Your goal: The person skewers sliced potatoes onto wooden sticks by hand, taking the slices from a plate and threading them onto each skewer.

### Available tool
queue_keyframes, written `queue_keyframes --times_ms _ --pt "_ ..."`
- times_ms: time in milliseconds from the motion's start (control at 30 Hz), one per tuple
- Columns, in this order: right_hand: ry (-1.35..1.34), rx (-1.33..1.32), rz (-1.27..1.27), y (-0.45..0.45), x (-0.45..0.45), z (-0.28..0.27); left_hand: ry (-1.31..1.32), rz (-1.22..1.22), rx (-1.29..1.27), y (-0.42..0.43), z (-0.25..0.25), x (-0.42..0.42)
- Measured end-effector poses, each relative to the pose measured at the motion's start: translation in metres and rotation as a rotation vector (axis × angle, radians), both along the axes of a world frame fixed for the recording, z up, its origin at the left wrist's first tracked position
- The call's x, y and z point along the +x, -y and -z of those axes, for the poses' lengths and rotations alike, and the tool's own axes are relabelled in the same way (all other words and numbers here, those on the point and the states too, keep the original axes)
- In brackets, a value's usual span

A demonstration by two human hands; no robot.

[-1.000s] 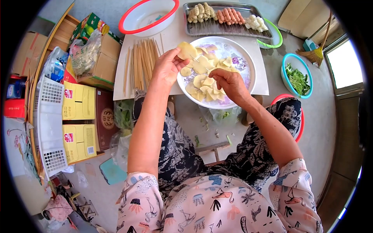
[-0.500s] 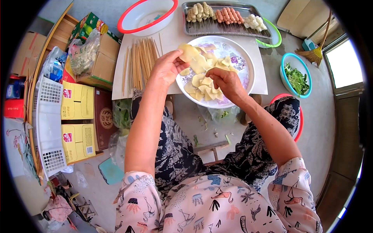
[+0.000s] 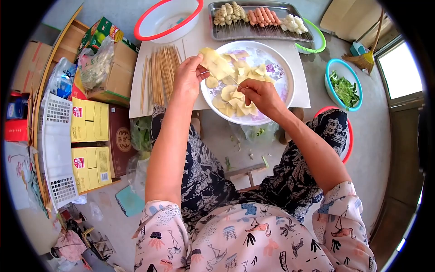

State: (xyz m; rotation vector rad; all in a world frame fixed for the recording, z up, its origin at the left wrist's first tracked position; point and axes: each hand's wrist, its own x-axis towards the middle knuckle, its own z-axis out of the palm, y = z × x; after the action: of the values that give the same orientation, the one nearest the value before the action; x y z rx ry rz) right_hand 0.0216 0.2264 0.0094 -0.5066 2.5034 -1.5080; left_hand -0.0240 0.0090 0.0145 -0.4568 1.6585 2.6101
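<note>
Pale yellow slices [image 3: 216,63] on a thin skewer [image 3: 231,78] lie between the two hands, at two o'clock from the left hand [image 3: 189,75] and ten o'clock from the right hand [image 3: 262,94]. The hands are apart: the left pinches the slices' outer edge between thumb and fingers, and the right has its fingers closed on the skewer's near end. Beneath them sits a white round plate [image 3: 283,93] with a purple floral pattern, holding loose slices [image 3: 235,102]. From the plate, a bundle of wooden skewers [image 3: 161,75] lies at nine o'clock, a red-rimmed basin [image 3: 167,22] at ten, and a metal tray [image 3: 272,35] of skewered food at twelve. At three o'clock, on the floor, a blue-rimmed basin [image 3: 331,88] holds leafy greens [image 3: 343,89].
</note>
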Motion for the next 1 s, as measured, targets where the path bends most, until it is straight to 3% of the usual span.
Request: queue_keyframes --times_ms 600,867,1000 --pt "0.084 -0.114 0.013 0.0 -0.003 0.002 -0.033 0.223 -0.003 -0.012 0.001 0.005" --pt "0.314 -0.3 -0.045 -0.001 -0.007 0.01 0.042 0.265 -0.019 -0.016 0.002 0.006" --pt "0.305 -0.301 -0.046 0.0 -0.009 0.012 0.006 0.259 -0.019 -0.013 0.004 0.005"
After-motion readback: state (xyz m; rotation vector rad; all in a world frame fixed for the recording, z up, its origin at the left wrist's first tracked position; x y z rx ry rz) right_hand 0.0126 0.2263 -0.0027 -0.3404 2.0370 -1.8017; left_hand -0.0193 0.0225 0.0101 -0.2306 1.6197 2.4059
